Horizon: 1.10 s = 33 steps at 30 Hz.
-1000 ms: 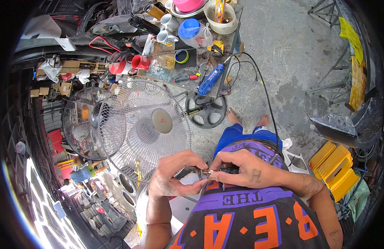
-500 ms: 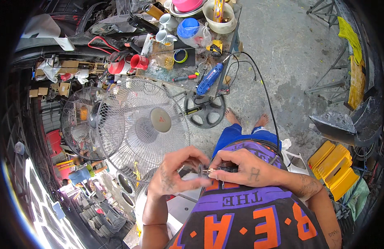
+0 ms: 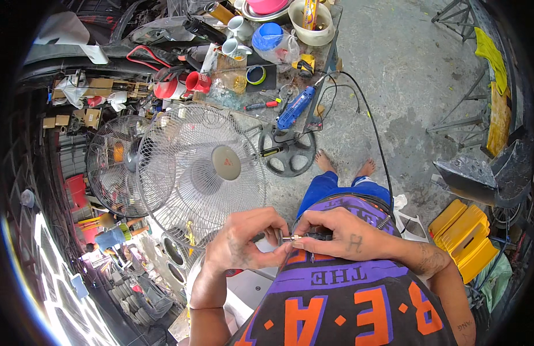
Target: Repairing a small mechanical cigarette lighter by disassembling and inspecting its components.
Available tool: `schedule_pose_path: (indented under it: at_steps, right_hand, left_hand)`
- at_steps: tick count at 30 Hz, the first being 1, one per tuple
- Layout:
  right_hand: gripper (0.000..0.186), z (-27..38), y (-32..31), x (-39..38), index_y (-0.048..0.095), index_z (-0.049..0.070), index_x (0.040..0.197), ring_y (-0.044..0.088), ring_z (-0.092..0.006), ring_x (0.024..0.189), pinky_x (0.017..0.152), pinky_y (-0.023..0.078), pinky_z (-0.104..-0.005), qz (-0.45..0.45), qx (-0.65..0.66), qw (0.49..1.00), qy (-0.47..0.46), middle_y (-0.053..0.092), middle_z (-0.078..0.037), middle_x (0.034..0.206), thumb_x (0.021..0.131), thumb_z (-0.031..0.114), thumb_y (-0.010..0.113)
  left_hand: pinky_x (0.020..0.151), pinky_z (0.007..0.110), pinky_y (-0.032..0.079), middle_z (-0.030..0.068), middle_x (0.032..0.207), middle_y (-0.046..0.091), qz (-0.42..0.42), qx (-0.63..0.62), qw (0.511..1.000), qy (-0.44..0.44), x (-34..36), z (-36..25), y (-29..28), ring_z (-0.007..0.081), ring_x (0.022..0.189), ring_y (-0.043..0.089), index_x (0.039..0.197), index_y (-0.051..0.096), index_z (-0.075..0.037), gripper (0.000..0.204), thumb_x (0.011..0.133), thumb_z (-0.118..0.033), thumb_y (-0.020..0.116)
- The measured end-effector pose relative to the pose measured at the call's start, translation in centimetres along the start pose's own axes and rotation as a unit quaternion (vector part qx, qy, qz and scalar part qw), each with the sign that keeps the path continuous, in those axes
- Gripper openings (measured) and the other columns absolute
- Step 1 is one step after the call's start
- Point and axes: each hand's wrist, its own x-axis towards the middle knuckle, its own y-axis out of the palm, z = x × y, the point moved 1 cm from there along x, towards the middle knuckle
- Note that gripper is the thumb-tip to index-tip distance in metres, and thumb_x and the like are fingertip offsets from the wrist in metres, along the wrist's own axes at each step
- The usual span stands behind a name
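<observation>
Head view, hands (image 3: 343, 232) close, black handpiece (image 3: 319, 236) gripped

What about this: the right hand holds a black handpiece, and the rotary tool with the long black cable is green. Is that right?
Not quite: the rotary tool with the long black cable is blue, as the head view shows. The right hand does hold the black handpiece.

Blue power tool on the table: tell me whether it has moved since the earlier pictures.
No: the blue power tool keeps its place relative to the black spoked wheel; only the whole view shifts slightly.
</observation>
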Motion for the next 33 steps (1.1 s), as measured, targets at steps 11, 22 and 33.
schedule_pose_path:
  at_steps: [11,22,33]
  right_hand:
    - [0.028,0.1,-0.7,-0.1,0.059,0.001,0.103,0.062,-0.0156,0.076,0.070,0.047,-0.0304,-0.009,0.002,0.999,0.042,0.066,-0.010,0.082,0.094,0.027,0.061]
    - [0.027,0.6,-1.5,0.1,0.060,0.001,0.101,0.062,-0.0139,0.080,0.072,0.047,-0.0291,0.000,0.000,0.997,0.073,0.066,-0.009,0.085,0.094,0.027,0.063]
    - [0.028,1.2,-1.4,0.3,0.060,0.000,0.103,0.060,-0.0113,0.082,0.074,0.048,-0.0274,0.003,0.011,0.995,0.095,0.065,-0.007,0.086,0.093,0.027,0.065]
  left_hand:
    - [0.071,0.031,0.053,0.0093,0.096,0.061,0.027,0.033,0.994,0.100,0.6,0.2,-0.4,0.0213,0.085,0.065,0.107,0.064,-0.005,0.036,0.075,-0.009,0.079]
    - [0.061,0.027,0.051,0.0100,0.094,0.061,0.041,0.004,0.999,0.014,1.4,1.1,-0.1,0.0176,0.077,0.064,0.105,0.063,-0.003,0.031,0.077,-0.008,0.076]
    - [0.059,0.030,0.052,0.0074,0.082,0.062,-0.002,-0.017,0.998,0.057,1.0,1.4,-0.1,0.0195,0.068,0.064,0.097,0.066,-0.002,0.025,0.078,-0.011,0.077]
